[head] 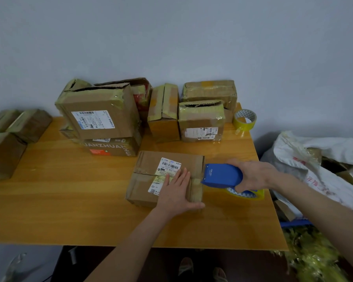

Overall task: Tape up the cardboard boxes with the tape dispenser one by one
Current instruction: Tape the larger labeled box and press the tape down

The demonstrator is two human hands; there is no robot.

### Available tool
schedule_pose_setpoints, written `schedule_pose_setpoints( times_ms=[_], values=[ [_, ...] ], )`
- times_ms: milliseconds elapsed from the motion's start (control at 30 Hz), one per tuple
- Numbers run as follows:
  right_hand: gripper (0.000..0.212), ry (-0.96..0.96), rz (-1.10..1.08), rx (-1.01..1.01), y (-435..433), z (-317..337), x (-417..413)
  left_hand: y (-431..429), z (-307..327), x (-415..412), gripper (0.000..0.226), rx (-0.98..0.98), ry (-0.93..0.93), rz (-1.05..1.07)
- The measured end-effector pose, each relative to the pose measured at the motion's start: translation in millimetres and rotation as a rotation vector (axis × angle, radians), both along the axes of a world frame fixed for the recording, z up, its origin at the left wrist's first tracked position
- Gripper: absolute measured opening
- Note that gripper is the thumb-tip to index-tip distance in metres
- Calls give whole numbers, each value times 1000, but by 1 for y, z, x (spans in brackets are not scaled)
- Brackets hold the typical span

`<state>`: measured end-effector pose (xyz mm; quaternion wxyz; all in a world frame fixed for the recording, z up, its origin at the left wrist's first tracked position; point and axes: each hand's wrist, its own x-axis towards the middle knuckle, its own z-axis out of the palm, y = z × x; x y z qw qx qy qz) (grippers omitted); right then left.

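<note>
The table runs under both your hands. Beyond your fingertips the pile of boxes stands against the wall, several with gaping flaps. Right of your right arm slumps a white sack.

The box you are working on lies flat directly under your left hand, which rests on its lid with fingers straight and together, the thumb along the near right corner. Your right hand is wrapped round the back of the blue dispenser, whose nose touches or nearly touches the box's right edge, level with the lid seam; I cannot tell whether tape has caught there.

I judge the box light and easily shoved, so it needs your palm's weight. The cardboard looks worn and soft, stiff at the edges but likely to sag at the seam, so press beside the seam, clear of the dispenser's path. The dispenser looks rigid and should take a firm pull; grip the body, away from the cutting edge.

A spare roll sits well beyond your right hand. The label lies just past your left fingertips, across the seam.
</note>
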<state>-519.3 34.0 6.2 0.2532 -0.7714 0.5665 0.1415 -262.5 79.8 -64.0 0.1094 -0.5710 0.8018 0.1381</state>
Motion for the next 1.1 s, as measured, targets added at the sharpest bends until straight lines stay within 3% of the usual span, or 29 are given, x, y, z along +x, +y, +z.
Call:
schedule_pose_setpoints(
  times_ms=[133,300,533,733,1100],
  values=[
    [83,-56,-44,18,3,-2,-6,-2,5,-13,120,-2,16,28],
    [80,-103,-61,29,8,-5,-5,-2,-2,-14,90,-63,11,19],
    [84,-88,-50,-24,13,-6,-1,-2,-10,3,75,-81,-28,-38],
    [77,-171,-89,0,19,-10,-17,-4,-11,4,75,-75,-32,-38],
    [74,32,-67,39,22,-12,-8,3,-10,-5,74,-122,-16,-64]
  ],
)
